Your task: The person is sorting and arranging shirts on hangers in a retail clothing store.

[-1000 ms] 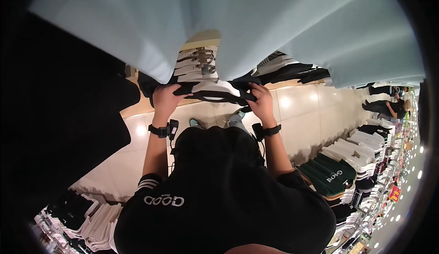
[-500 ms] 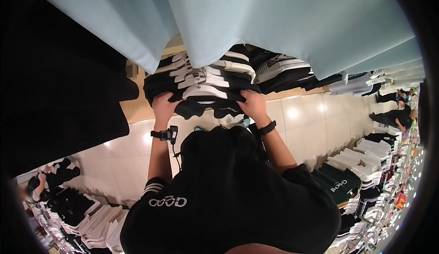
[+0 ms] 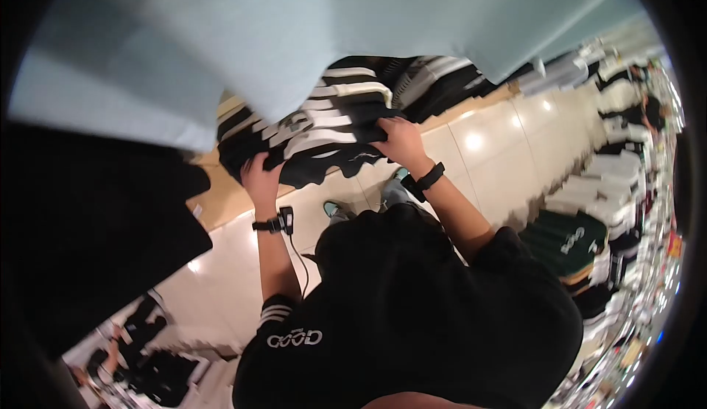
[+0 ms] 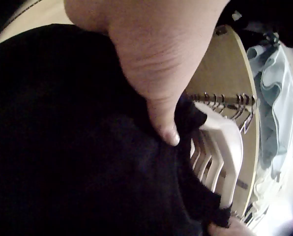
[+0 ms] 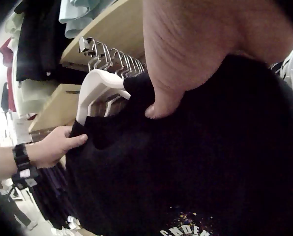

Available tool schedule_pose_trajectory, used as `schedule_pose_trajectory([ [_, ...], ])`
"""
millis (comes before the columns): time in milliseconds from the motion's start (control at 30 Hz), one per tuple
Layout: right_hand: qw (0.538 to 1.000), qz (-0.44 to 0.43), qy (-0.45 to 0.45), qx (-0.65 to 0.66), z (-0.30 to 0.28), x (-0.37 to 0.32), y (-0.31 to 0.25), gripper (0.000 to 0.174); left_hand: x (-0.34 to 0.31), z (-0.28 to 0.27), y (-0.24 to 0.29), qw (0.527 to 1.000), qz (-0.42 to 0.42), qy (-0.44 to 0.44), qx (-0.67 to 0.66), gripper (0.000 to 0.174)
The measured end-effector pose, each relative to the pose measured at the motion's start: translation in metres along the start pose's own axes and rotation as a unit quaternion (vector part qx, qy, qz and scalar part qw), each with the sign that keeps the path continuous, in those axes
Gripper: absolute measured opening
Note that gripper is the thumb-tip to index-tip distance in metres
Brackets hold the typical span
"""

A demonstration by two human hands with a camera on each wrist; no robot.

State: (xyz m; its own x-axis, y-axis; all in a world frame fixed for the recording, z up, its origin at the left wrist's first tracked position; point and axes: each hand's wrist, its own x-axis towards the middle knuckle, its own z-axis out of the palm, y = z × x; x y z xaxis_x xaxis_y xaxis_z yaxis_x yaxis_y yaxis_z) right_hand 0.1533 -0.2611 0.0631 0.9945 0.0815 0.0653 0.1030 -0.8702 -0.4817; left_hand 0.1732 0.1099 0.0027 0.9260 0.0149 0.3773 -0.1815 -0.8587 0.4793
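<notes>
A black shirt with small print hangs on a white hanger at the front of a row of hangers. My left hand grips its shoulder on the left, and my right hand grips the other shoulder. In the left wrist view the thumb of my left hand lies over the black cloth beside the neckline. The right wrist view shows my right hand's thumb pressed on the shirt, with the white hanger in the neck opening. Fingers behind the cloth are hidden.
Light blue garments hang overhead, and a black garment hangs at the left. A wooden shelf edge runs behind the row. Racks with a green shirt stand at the right across the tiled floor. Other people are in the distance.
The shirt has dropped from a bunched, raised fold to hang with its front visible. Both hands still grip it. The head view has tilted, with the left hand now lower than the right.
</notes>
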Motion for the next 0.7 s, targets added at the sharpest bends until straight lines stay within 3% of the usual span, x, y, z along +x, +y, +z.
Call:
schedule_pose_trajectory([
  [67, 0.995, -0.034, 0.078, 0.053, 0.003, -0.014, 0.007, 0.051, -0.010, 0.001, 0.014, 0.990, 0.061, 0.118, -0.044, 0.045],
  [133, 0.989, -0.091, 0.109, 0.036, -0.009, -0.034, 0.013, 0.062, -0.028, 0.003, 0.022, 0.973, 0.113, 0.199, -0.007, 0.040],
  [200, 0.992, -0.060, 0.097, 0.051, -0.023, -0.061, 0.033, 0.063, -0.046, 0.008, 0.040, 0.974, 0.115, 0.194, -0.018, 0.035],
  [300, 0.989, 0.013, 0.061, 0.137, -0.050, -0.109, 0.069, 0.054, -0.072, 0.022, 0.079, 0.980, 0.136, 0.091, -0.113, 0.025],
  [367, 0.989, 0.065, 0.051, 0.127, -0.060, -0.134, 0.101, 0.047, -0.079, 0.039, 0.101, 0.977, 0.131, 0.012, -0.168, 0.019],
  [467, 0.983, 0.107, 0.022, 0.146, -0.074, -0.168, 0.159, 0.041, -0.076, 0.060, 0.170, 0.955, 0.110, -0.072, -0.265, 0.028],
  [500, 0.982, 0.114, 0.008, 0.152, -0.086, -0.174, 0.179, 0.040, -0.071, 0.065, 0.192, 0.953, 0.134, -0.074, -0.261, 0.036],
  [700, 0.941, 0.194, 0.111, 0.255, -0.131, -0.260, 0.263, 0.037, -0.028, 0.094, 0.298, 0.948, 0.115, -0.062, -0.291, 0.040],
])
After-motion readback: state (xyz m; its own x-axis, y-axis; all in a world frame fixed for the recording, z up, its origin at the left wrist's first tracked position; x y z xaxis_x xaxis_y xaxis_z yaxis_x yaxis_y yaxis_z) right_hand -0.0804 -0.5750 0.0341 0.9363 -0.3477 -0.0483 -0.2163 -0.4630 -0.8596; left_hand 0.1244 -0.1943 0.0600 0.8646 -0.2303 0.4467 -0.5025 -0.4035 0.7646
